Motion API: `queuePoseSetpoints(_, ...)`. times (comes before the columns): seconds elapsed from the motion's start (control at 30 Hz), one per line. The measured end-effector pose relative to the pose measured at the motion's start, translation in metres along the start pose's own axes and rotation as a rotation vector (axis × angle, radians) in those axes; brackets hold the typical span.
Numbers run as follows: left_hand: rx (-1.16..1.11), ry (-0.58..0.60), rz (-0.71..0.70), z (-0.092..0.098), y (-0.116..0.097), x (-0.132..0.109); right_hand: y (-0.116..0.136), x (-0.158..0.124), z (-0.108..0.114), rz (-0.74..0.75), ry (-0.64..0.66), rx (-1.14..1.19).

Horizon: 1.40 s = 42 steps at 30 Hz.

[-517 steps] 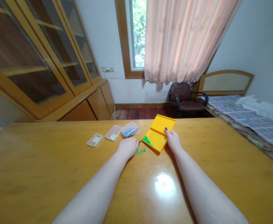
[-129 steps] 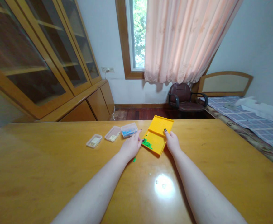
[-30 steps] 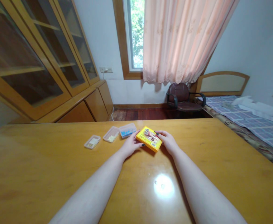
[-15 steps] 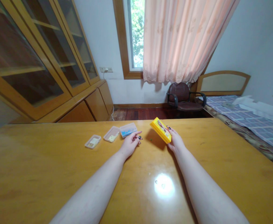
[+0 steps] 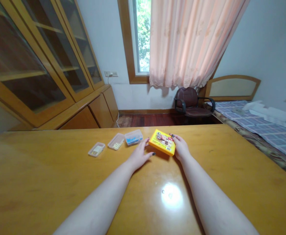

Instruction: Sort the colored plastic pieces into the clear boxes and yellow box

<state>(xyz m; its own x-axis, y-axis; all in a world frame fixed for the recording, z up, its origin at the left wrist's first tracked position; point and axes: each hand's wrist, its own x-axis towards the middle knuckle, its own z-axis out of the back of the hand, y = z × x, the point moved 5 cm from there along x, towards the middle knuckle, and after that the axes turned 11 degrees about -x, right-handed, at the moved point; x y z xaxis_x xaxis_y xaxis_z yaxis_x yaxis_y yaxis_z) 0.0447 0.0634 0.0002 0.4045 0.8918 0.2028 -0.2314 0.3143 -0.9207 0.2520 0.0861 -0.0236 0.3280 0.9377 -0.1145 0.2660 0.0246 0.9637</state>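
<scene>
A closed yellow box [image 5: 162,146] with a printed picture on its lid lies flat on the wooden table [image 5: 59,182]. My right hand [image 5: 181,148] grips its right edge, fingers curled over the far corner. My left hand [image 5: 140,155] rests beside the box's left edge with the fingers stretched out and touching it. Three small clear plastic containers stand in a row to the left: one with blue pieces [image 5: 133,137], one with pale pieces [image 5: 116,141] and another with pale pieces [image 5: 96,149].
A glass-fronted wooden cabinet [image 5: 35,65] lines the left wall. Beyond the table are a window with a pink curtain [image 5: 189,42], a dark office chair [image 5: 192,102] and a bed [image 5: 267,127] at the right.
The yellow box held loose green pieces and stood open; it was shut, lifted and tilted by my right hand, and now lies flat again. My left hand has come back to its left edge.
</scene>
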Motion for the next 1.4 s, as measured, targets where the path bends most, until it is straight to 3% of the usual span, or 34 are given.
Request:
queuePoseSetpoints(0.1, -0.27, -0.012, -0.006, 0.003, 0.005, 0.003, -0.002, -0.011, -0.014, -0.04, 0.194, -0.116)
queuePoseSetpoints(0.33, -0.398, -0.074, -0.003, 0.017, -0.001, 0.004, 0.008, -0.039, -0.031, 0.033, 0.692, -0.258)
queuePoseSetpoints(0.53, -0.481, -0.185, 0.049, 0.024, 0.01, 0.006, 0.015, -0.048, -0.037, 0.063, 0.805, -0.235)
queuePoseSetpoints(0.63, -0.48, -0.184, 0.054, 0.022, 0.01, 0.007, 0.014, -0.046, -0.037, 0.037, 0.702, -0.275)
queuePoseSetpoints(0.77, -0.429, -0.11, -0.041, 0.013, 0.002, 0.006, 0.01, -0.034, -0.031, 0.035, 0.503, -0.248)
queuePoseSetpoints(0.93, -0.29, 0.033, -0.083, -0.004, -0.004, 0.003, 0.003, -0.009, -0.009, 0.041, 0.16, -0.124)
queuePoseSetpoints(1.07, 0.073, 0.127, -0.053, -0.012, -0.003, 0.0, 0.009, 0.003, 0.008, 0.071, -0.009, 0.002)
queuePoseSetpoints(1.2, 0.477, 0.256, -0.07, -0.023, 0.0, -0.002, 0.012, 0.006, 0.026, 0.034, -0.244, -0.121)
queuePoseSetpoints(1.4, 0.682, 0.348, -0.121, -0.037, 0.002, -0.001, 0.008, 0.008, 0.033, 0.002, -0.327, -0.228)
